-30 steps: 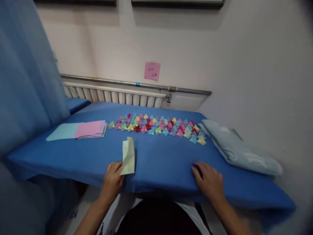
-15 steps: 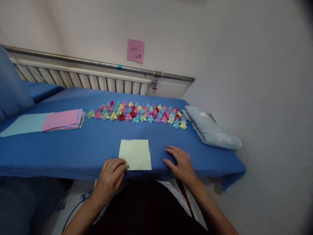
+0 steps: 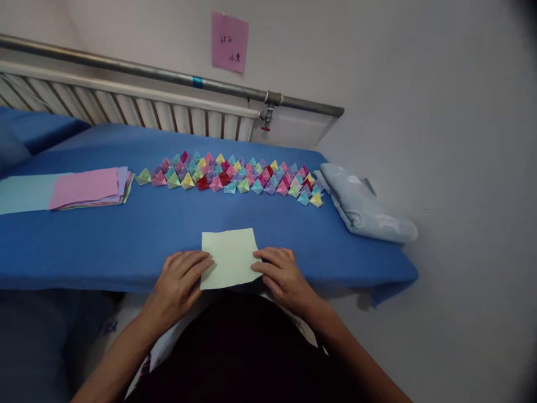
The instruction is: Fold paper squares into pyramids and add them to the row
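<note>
A pale green square sheet of paper [image 3: 230, 257] lies at the front edge of the blue-covered table, its right side slightly bent. My left hand [image 3: 178, 282] grips the left edge, fingertips on top and the thumb out of sight. On the opposite side my right hand [image 3: 285, 280] has its fingers over the right edge, the thumb below them. Beyond the sheet stand several rows of small folded paper boats [image 3: 235, 174] in many colours.
To the left lies a stack of coloured paper [image 3: 88, 187], pink on top, beside a light blue sheet [image 3: 25, 193]. A folded light blue blanket [image 3: 364, 210] rests at the right end. Behind the table run a radiator [image 3: 168, 115] and a metal pipe [image 3: 142, 70]; a pink note [image 3: 229, 43] hangs above.
My right hand has moved left from the bare cloth to the sheet's right edge and taken hold of it. The left hand stays at the left edge. The view has tilted down.
</note>
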`<state>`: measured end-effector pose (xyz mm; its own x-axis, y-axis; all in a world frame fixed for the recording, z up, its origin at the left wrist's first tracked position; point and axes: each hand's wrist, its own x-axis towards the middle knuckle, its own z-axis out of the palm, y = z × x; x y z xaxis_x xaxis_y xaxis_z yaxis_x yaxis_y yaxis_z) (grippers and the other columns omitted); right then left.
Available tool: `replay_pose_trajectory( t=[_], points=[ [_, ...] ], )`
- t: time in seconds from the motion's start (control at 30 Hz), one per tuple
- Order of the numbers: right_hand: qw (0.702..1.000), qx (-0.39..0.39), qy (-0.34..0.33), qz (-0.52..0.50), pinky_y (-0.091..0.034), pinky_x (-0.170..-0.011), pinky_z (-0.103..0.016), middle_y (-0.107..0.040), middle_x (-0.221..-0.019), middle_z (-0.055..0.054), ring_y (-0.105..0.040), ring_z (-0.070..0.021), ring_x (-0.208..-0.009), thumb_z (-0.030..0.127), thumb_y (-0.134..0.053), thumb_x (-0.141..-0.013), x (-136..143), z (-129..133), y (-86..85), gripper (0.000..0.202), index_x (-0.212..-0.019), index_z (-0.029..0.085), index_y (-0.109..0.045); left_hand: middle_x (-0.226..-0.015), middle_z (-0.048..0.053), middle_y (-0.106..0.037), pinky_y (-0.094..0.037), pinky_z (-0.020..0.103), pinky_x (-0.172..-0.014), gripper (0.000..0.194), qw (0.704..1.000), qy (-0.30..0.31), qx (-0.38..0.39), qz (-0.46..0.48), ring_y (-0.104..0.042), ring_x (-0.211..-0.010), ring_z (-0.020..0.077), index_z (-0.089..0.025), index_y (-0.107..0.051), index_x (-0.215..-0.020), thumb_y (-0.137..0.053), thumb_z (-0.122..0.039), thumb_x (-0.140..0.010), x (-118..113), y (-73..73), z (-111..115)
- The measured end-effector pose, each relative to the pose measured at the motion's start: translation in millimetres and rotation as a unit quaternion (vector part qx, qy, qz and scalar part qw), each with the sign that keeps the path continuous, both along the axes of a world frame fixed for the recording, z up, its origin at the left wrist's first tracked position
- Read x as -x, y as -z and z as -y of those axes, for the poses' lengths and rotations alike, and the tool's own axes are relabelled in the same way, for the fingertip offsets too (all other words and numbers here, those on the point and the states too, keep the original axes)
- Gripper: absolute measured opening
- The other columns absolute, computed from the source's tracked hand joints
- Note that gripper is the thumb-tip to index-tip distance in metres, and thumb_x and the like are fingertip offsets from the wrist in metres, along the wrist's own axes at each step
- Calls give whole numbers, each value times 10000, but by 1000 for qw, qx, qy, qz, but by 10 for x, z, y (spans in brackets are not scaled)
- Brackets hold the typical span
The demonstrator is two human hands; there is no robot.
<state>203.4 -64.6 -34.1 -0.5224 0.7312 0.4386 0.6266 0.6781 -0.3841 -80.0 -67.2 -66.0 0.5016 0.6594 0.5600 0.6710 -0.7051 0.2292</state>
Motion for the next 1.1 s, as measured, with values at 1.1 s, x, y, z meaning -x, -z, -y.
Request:
replay_pose_trajectory(
  t=[1.1],
  points=[
    [932, 343, 107, -47, -405, -807, -342, -596, -665, 58, -552, -137, -635, 164, -578, -802, 117, -528, -251, 525, -1324, 215, -540, -1079, 108, -674, -478, 397, -853, 219, 996, 7, 76, -39, -585, -980, 242, -138, -614, -1119, -566, -201, -915, -710, -358, -227]
  ],
)
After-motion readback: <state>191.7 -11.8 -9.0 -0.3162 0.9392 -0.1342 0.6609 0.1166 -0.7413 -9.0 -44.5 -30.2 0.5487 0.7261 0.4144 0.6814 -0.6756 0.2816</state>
